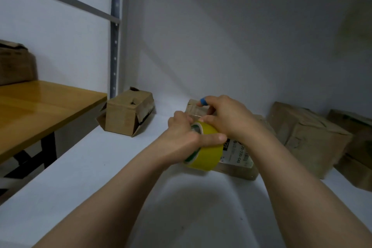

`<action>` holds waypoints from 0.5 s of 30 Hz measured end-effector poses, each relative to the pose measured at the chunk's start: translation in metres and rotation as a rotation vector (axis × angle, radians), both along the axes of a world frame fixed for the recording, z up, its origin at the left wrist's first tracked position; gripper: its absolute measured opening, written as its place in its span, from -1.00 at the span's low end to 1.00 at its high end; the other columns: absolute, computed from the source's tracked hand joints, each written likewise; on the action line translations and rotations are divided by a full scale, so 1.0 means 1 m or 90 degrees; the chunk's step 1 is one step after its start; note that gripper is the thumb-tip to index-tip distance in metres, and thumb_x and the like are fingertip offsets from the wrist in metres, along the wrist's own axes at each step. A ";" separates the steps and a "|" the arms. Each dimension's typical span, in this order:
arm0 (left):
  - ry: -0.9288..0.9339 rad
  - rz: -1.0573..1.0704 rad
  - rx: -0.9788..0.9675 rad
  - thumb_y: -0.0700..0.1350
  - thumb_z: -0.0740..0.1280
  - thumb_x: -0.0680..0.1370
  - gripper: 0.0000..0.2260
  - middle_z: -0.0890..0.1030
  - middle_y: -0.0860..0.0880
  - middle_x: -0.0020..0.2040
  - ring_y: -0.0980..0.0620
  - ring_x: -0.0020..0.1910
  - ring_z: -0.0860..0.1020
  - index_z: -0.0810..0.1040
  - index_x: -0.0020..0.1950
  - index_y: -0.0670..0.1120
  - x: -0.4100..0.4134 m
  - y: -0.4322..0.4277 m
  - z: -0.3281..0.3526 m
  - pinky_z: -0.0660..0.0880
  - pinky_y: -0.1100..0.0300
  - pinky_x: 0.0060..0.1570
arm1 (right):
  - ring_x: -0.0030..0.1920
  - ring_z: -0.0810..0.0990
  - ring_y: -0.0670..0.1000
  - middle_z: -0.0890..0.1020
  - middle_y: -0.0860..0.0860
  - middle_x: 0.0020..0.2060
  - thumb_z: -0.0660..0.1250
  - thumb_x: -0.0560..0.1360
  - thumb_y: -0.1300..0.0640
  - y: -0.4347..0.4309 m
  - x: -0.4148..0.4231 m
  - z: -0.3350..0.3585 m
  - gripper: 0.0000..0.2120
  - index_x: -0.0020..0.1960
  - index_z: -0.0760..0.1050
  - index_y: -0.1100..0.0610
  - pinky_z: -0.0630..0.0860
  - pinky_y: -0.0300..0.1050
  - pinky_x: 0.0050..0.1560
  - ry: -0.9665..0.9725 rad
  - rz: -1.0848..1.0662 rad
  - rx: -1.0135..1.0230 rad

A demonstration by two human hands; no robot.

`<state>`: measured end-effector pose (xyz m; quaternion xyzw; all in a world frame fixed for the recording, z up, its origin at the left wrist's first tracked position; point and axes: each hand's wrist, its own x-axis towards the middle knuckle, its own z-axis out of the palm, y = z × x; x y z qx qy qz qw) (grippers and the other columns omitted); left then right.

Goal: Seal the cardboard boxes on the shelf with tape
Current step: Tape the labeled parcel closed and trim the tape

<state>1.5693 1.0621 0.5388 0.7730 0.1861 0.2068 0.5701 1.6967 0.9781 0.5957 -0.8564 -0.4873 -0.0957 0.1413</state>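
Observation:
My left hand [184,139] grips a yellow tape roll [205,153], thumb across its outer face, just above a cardboard box [237,165] that lies on the white shelf [80,177]. My right hand [223,117] pinches the clear tape end [194,112] pulled up from the roll; a blue band sits on one fingertip. The box carries a white printed label [236,155] and is mostly hidden behind my hands and the roll. Whether the tape touches the box I cannot tell.
A small cardboard box [126,115] with loose flaps sits at the shelf's back left. Larger boxes [308,137] crowd the right side. A wooden table [40,110] stands left of the shelf, with another box [16,64] on it. A metal upright [115,46] rises behind.

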 end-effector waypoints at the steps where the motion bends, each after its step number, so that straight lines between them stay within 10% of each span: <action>1: 0.026 0.010 0.010 0.35 0.56 0.07 -0.12 0.45 -0.02 0.24 -0.02 0.15 0.57 0.30 0.25 0.05 -0.002 -0.003 -0.002 0.61 -0.06 0.09 | 0.03 0.58 0.04 0.57 -0.03 0.09 0.39 0.50 -0.09 0.000 0.000 0.000 -0.58 0.34 0.46 -0.17 0.54 0.00 0.04 0.001 -0.001 -0.004; 4: 0.144 0.000 0.017 0.31 0.50 0.22 -0.22 0.43 -0.02 0.20 -0.04 0.16 0.51 0.29 0.31 0.06 -0.009 -0.004 -0.011 0.55 0.00 0.11 | -0.05 0.59 -0.05 0.61 -0.10 0.02 0.43 0.50 -0.10 -0.002 0.000 -0.001 -0.57 0.34 0.50 -0.12 0.54 -0.08 -0.07 0.036 0.006 0.008; 8: 0.203 -0.125 -0.054 0.12 0.30 0.60 -0.68 0.60 0.07 -0.29 0.18 -0.39 0.53 0.45 0.11 -0.13 -0.022 0.004 -0.012 0.37 0.38 -0.48 | -0.06 0.56 -0.09 0.58 -0.14 -0.01 0.43 0.50 -0.13 -0.004 0.000 -0.001 -0.57 0.34 0.51 -0.11 0.42 -0.17 -0.18 0.030 0.008 0.012; 15: 0.068 -0.085 -0.252 -0.29 0.32 0.54 -0.92 0.58 -0.15 -0.19 -0.04 -0.28 0.55 0.58 -0.09 -0.15 -0.012 0.008 -0.018 0.48 0.18 -0.27 | 0.02 0.53 0.03 0.47 -0.04 0.10 0.42 0.40 -0.32 -0.003 -0.008 -0.003 -0.46 0.31 0.43 -0.19 0.42 -0.10 -0.14 -0.051 -0.043 -0.029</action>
